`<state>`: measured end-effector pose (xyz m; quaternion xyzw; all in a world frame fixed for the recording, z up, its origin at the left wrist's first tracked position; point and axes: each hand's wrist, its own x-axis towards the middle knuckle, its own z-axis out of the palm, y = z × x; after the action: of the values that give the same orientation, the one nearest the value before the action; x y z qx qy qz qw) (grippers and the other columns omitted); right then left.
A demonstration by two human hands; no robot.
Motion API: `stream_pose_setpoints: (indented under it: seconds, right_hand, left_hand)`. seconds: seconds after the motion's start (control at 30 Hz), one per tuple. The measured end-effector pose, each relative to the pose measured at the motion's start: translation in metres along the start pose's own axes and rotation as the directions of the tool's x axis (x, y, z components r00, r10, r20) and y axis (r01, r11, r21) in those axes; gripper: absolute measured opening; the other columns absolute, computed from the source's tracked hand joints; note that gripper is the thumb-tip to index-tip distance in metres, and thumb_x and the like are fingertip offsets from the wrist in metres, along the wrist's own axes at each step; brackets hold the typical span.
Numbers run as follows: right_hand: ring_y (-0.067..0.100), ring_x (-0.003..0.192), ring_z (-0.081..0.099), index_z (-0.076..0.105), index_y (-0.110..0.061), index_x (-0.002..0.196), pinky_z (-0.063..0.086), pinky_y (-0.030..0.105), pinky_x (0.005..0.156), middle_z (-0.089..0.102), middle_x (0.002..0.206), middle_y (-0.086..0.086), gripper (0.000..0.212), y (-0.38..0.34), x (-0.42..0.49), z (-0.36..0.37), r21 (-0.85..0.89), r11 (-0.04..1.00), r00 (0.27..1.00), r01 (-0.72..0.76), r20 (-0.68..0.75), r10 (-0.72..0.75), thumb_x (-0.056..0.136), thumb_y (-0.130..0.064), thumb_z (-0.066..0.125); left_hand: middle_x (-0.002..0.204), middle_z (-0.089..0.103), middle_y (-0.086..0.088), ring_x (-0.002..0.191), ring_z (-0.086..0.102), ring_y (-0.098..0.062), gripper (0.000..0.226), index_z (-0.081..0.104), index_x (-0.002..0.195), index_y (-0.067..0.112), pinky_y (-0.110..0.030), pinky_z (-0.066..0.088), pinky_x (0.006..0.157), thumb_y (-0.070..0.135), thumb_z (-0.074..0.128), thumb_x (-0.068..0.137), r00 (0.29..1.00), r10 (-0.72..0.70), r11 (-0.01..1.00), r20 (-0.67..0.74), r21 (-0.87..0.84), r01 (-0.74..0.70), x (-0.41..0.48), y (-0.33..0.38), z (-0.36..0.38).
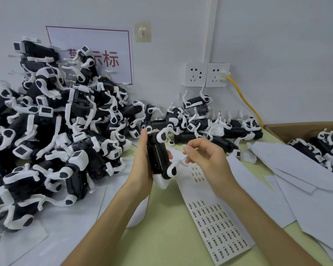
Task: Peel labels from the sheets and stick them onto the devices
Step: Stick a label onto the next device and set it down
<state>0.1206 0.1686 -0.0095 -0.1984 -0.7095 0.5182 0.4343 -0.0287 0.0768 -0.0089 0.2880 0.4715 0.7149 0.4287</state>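
Upright, the black, white-legged device point(156, 154) is gripped by the left hand point(141, 164); the right hand point(208, 158), at three o'clock, pinches a label point(184, 147).

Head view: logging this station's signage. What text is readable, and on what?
"示标" in red on the wall sign; the character before is half hidden by piled devices.
Print on the label sheet: too small to read.
Print on the label pinched by the right hand: unreadable.
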Motion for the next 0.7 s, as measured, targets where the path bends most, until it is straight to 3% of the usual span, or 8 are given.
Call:
stream_pose_setpoints:
  seconds: [0.17, 0.33, 0.5, 0.6, 0.7]
  right_hand:
    - [0.011, 0.076, 0.067, 0.069, -0.017, 0.089, 0.051, 0.02, 0.078, 0.068, 0.081, -0.009, 0.008, -0.004, -0.002, 0.004, -0.006, 1.0, 0.998, 0.029, 0.061, -0.028, 0.098, -0.017, 0.068]
    - [0.01, 0.076, 0.065, 0.069, -0.014, 0.09, 0.051, 0.02, 0.077, 0.07, 0.08, -0.005, 0.012, -0.012, -0.005, 0.004, 0.144, 0.989, 0.998, 0.042, 0.04, -0.048, 0.09, -0.026, 0.068]
    - [0.02, 0.08, 0.072, 0.069, -0.018, 0.086, 0.054, 0.024, 0.072, 0.071, 0.085, 0.004, 0.008, -0.018, -0.004, 0.005, 0.369, 0.93, 0.999, -0.011, 0.046, -0.006, 0.091, -0.022, 0.064]
    - [0.019, 0.081, 0.069, 0.07, -0.021, 0.085, 0.052, 0.027, 0.075, 0.072, 0.086, 0.003, 0.007, -0.018, -0.005, 0.006, 0.31, 0.951, 1.0, -0.003, 0.012, -0.001, 0.089, -0.025, 0.066]
    - [0.015, 0.076, 0.066, 0.07, -0.016, 0.089, 0.05, 0.024, 0.075, 0.072, 0.083, 0.0, 0.011, -0.014, -0.005, 0.005, 0.189, 0.982, 0.999, 0.023, -0.036, -0.017, 0.087, -0.027, 0.067]
  left_hand:
    - [0.07, 0.064, -0.006, 0.058, 0.06, -0.018, 0.07, 0.07, 0.074, 0.02, -0.029, 0.052, 0.059, 0.086, 0.045, 0.077, 0.993, 0.101, 0.994, -0.059, 0.038, -0.099, 0.003, 0.004, 0.001]
    - [0.07, 0.058, -0.005, 0.057, 0.054, -0.017, 0.071, 0.064, 0.075, 0.017, -0.025, 0.051, 0.059, 0.084, 0.044, 0.086, 0.999, 0.047, 0.962, 0.018, -0.271, -0.041, 0.007, 0.009, -0.004]
    - [0.069, 0.056, -0.005, 0.054, 0.057, -0.018, 0.067, 0.058, 0.082, 0.014, -0.029, 0.055, 0.053, 0.08, 0.046, 0.09, 0.997, -0.033, 0.9, 0.075, -0.432, 0.062, 0.008, 0.008, -0.009]
    - [0.065, 0.057, -0.004, 0.05, 0.058, -0.018, 0.068, 0.058, 0.081, 0.014, -0.029, 0.056, 0.052, 0.08, 0.043, 0.09, 0.996, -0.037, 0.919, 0.084, -0.389, 0.067, 0.009, 0.005, -0.009]
    - [0.062, 0.057, -0.006, 0.05, 0.054, -0.019, 0.075, 0.062, 0.071, 0.015, -0.032, 0.053, 0.06, 0.084, 0.037, 0.088, 0.997, -0.047, 0.966, 0.068, -0.25, 0.063, 0.008, -0.007, 0.001]
